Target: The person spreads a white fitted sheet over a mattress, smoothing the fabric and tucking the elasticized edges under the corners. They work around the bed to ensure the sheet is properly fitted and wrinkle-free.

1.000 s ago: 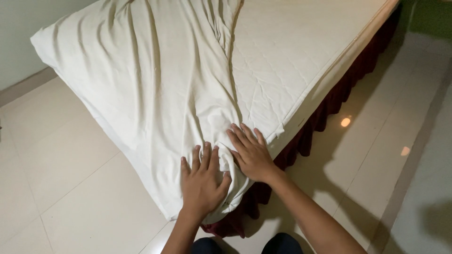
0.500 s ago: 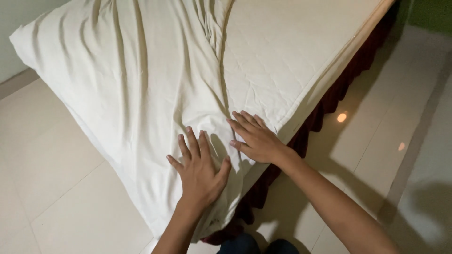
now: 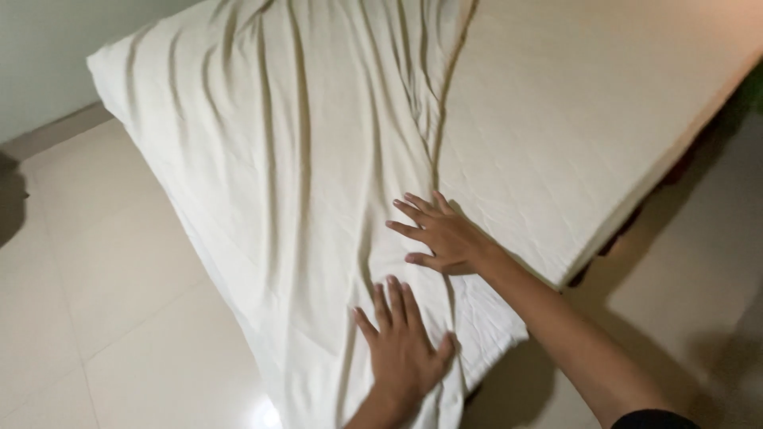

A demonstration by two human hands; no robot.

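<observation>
1. Floor [image 3: 103, 262] of pale glossy tiles runs along the left and lower right of the bed, with a bright spot of reflected light near the bottom edge.
2. Bed: a mattress [image 3: 604, 135] with a quilted cream top fills the upper right, and its near corner points toward the person.
3. Sheet [image 3: 270, 159], cream and creased in long folds, covers the left half of the mattress and hangs over the left side toward the floor; its loose edge runs down the middle of the bed, and the quilted top to the right of it lies bare.
4. Dark red bed skirt [image 3: 616, 242] shows in a thin strip below the mattress's right edge.
5. Right hand [image 3: 441, 234] lies flat on the sheet just beside its loose edge, fingers [image 3: 409, 210] spread open and pointing left, gripping nothing.
6. Left hand [image 3: 405, 349] presses palm-down on the sheet near the mattress's near corner, below the right hand and apart from it, fingers spread open and pointing up the bed, thumb out to the right.
</observation>
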